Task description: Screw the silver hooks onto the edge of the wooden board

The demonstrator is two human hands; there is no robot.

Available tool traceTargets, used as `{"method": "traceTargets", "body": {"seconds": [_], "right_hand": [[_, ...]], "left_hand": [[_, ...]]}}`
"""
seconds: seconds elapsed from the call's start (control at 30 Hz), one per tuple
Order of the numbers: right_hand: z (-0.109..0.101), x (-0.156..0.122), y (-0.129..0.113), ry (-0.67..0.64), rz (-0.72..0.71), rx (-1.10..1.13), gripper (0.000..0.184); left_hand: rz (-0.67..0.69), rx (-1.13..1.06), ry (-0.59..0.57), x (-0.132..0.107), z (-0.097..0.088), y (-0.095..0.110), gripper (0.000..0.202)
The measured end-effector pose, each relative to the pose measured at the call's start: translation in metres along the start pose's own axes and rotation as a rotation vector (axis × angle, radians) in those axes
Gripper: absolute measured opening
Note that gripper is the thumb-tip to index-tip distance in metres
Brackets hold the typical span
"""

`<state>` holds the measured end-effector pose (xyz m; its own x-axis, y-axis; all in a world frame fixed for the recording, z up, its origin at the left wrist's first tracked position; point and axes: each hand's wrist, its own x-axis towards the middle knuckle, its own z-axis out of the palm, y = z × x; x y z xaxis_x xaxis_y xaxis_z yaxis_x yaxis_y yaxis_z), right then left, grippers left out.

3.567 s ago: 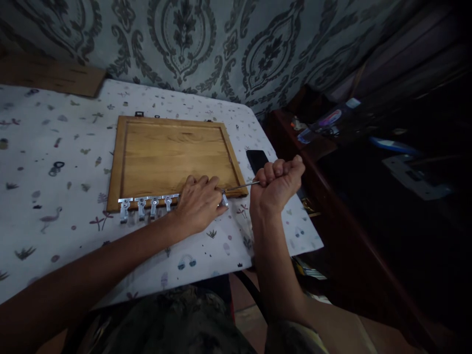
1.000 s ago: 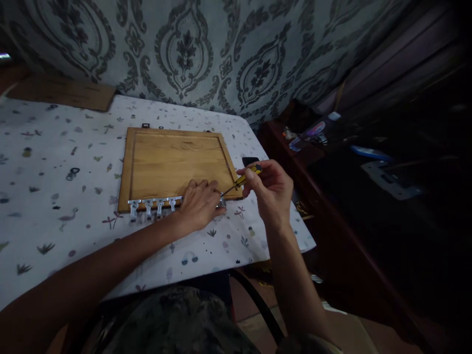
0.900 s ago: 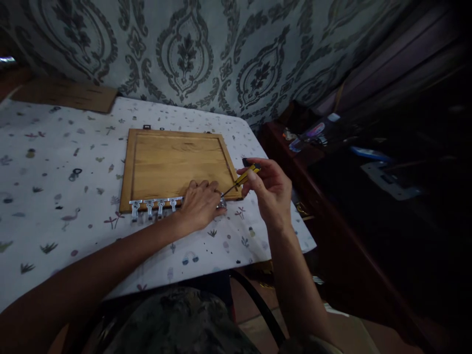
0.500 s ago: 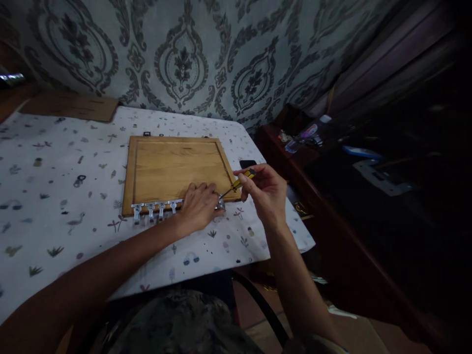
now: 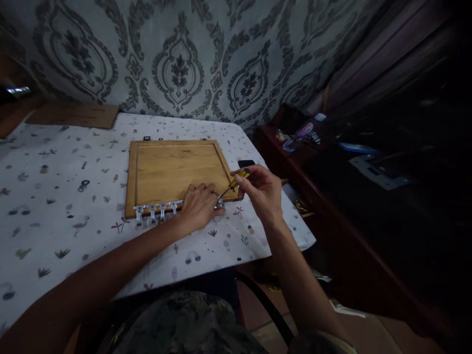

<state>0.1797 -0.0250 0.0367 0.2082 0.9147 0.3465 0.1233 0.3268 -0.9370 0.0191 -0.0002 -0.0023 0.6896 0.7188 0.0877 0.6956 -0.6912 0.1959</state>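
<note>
The left forearm reached in diagonally, its left hand palm down with fingers bent. The right forearm slanted upward, the right hand pinching between thumb and fingers.

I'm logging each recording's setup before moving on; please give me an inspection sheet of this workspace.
Surface: white patterned cloth.
Work items: wooden panel, flat; silver fittings in a row along its near edge.
Clutter: cardboard, far left; dark phone-like object right of the panel.
Hands: left hand over the panel's near edge; right hand gripping yellow-black screwdriver, tip at a fitting.
Cables: nothing clearly seen.
Surroundings: patterned backdrop behind; bottle at right; much there too dark to tell.
</note>
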Motion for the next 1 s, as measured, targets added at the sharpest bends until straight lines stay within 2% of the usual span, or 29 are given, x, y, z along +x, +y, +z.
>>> {"method": "traceTargets", "body": {"seconds": [0.3,0.4,0.53,0.83,1.0], "right_hand": [[-0.001,0.001,-0.003,-0.067,0.016,-0.010,0.038],[0.003,0.000,-0.001,-0.016,0.009,0.001,0.038],[0.009,0.001,0.003,0.039,0.002,0.020,0.046],[-0.002,0.001,-0.001,-0.095,0.033,-0.070,0.042],[0.003,0.001,0.004,-0.068,0.006,-0.095,0.040]], "left_hand": [[0.010,-0.015,-0.009,-0.001,0.000,-0.001,0.033],[0.006,-0.026,-0.017,-0.001,-0.002,-0.001,0.033],[0.006,-0.036,-0.022,-0.001,-0.002,0.000,0.033],[-0.002,-0.041,-0.023,0.001,0.002,-0.001,0.032],[-0.022,-0.039,-0.029,0.001,0.002,0.000,0.031]]}}
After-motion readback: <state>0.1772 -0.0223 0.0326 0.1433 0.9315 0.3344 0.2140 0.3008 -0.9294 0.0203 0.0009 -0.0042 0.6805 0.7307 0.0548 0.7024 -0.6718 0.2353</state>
